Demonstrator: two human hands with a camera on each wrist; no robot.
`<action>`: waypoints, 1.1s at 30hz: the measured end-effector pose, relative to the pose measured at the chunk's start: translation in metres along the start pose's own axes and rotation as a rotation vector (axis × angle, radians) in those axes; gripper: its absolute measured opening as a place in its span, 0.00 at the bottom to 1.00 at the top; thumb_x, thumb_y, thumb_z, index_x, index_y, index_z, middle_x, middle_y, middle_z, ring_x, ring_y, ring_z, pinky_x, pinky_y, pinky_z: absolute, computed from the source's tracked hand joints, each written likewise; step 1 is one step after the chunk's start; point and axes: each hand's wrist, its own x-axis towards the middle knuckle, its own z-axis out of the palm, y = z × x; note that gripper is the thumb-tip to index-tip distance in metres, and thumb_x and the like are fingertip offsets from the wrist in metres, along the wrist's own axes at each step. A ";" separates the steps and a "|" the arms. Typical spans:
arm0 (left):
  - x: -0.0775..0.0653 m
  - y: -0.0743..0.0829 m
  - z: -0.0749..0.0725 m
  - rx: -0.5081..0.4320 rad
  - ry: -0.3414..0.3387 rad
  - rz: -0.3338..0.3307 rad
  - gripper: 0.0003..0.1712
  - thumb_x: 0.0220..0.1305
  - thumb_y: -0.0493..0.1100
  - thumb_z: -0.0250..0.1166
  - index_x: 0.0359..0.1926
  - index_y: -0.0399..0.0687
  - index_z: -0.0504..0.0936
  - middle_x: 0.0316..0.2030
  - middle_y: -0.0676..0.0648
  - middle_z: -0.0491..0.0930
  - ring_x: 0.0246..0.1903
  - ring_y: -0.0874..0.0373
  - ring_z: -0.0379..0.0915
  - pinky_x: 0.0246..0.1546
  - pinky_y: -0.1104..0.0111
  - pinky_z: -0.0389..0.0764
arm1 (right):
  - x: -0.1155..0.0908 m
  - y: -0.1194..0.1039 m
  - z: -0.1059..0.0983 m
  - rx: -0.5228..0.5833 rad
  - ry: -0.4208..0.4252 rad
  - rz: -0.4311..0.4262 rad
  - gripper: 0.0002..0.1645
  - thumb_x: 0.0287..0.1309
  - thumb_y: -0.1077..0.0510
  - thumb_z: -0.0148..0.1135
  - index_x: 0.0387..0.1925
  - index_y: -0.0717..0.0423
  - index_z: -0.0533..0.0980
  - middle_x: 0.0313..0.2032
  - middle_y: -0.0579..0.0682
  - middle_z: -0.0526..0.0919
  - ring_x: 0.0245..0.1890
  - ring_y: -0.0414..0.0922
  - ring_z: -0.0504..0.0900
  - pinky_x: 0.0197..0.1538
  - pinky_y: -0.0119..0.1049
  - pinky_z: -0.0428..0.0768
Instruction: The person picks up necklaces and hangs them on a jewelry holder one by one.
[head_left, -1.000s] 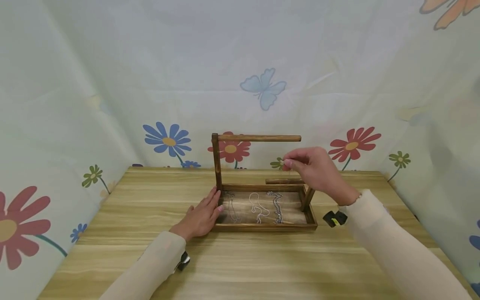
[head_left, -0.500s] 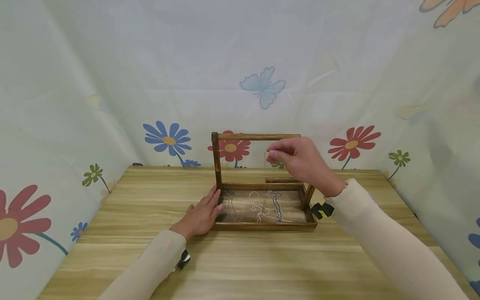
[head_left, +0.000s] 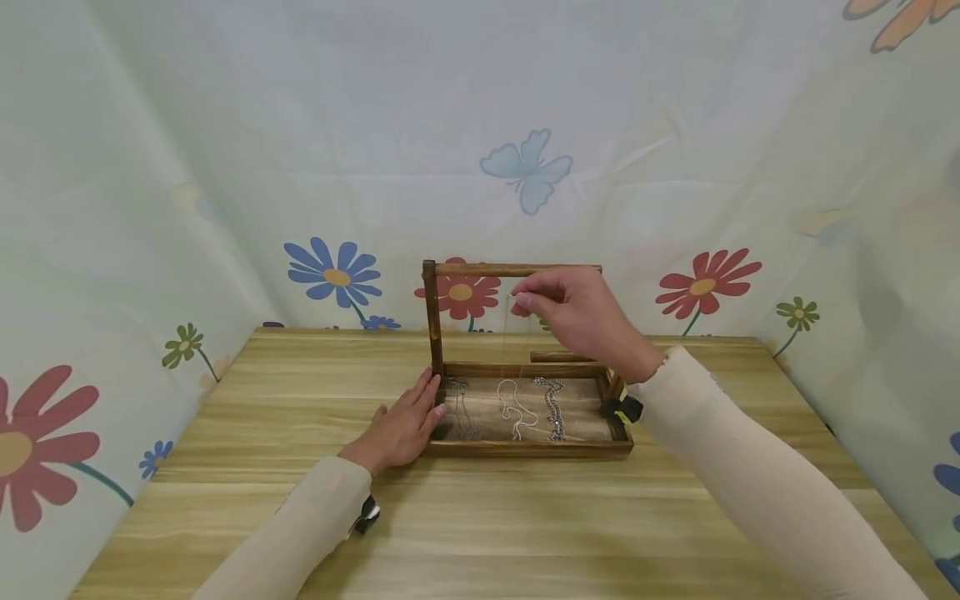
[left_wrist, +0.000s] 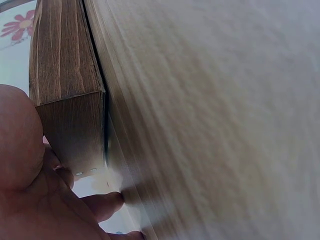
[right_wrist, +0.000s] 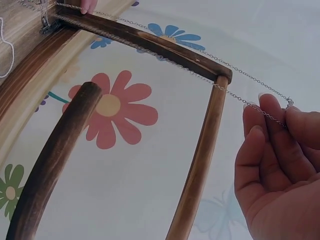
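Observation:
In the head view my right hand [head_left: 581,312] is raised in front of the upper bar [head_left: 480,269] of a wooden necklace stand. Thumb and fingers pinch a thin silver chain necklace [right_wrist: 255,77], which hangs in a long loop, plain in the right wrist view. My left hand [head_left: 401,427] lies on the table with its fingers along the left end of the stand's tray [head_left: 528,450]. In the left wrist view the tray's wooden corner [left_wrist: 70,117] is beside that hand. A thin dark chain [head_left: 465,408], a whitish chain [head_left: 517,410] and a thick silver chain [head_left: 553,408] lie inside the tray.
A post [head_left: 433,321] at the tray's left carries the upper bar, whose right end is free. A shorter, lower bar [head_left: 558,357] stands at the right, its free end [right_wrist: 92,89] pointing left. Behind the wood-grain table [head_left: 495,525] hangs a flowered cloth [head_left: 337,167].
My right hand has moved left and slightly up, carrying the chain necklace from the lower bar's side to the middle, near the upper bar. The left hand stays against the tray.

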 end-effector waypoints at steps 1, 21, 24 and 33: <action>0.000 0.000 0.000 -0.001 0.001 0.001 0.38 0.85 0.57 0.41 0.85 0.50 0.42 0.86 0.46 0.36 0.81 0.34 0.49 0.70 0.22 0.48 | 0.001 0.000 0.000 -0.001 -0.002 0.010 0.11 0.74 0.60 0.62 0.47 0.58 0.88 0.40 0.55 0.93 0.37 0.45 0.87 0.30 0.33 0.72; 0.001 -0.001 0.002 -0.009 0.015 0.001 0.38 0.85 0.58 0.41 0.85 0.49 0.43 0.86 0.47 0.36 0.81 0.36 0.49 0.70 0.22 0.49 | 0.028 0.010 -0.006 -0.018 0.038 0.078 0.13 0.75 0.58 0.61 0.50 0.60 0.87 0.42 0.57 0.92 0.42 0.48 0.87 0.38 0.34 0.79; 0.000 0.001 0.000 -0.004 0.013 0.006 0.38 0.85 0.58 0.41 0.85 0.49 0.43 0.86 0.47 0.36 0.81 0.36 0.49 0.70 0.22 0.49 | 0.030 0.011 -0.011 -0.023 0.047 0.080 0.13 0.75 0.58 0.61 0.50 0.60 0.87 0.42 0.57 0.92 0.43 0.49 0.87 0.39 0.34 0.80; -0.002 0.001 0.000 -0.005 0.014 -0.001 0.38 0.85 0.57 0.41 0.85 0.49 0.44 0.86 0.47 0.37 0.81 0.33 0.48 0.70 0.22 0.48 | 0.029 0.019 -0.024 -0.026 0.077 0.100 0.13 0.75 0.58 0.60 0.50 0.59 0.87 0.42 0.57 0.91 0.41 0.45 0.86 0.44 0.34 0.82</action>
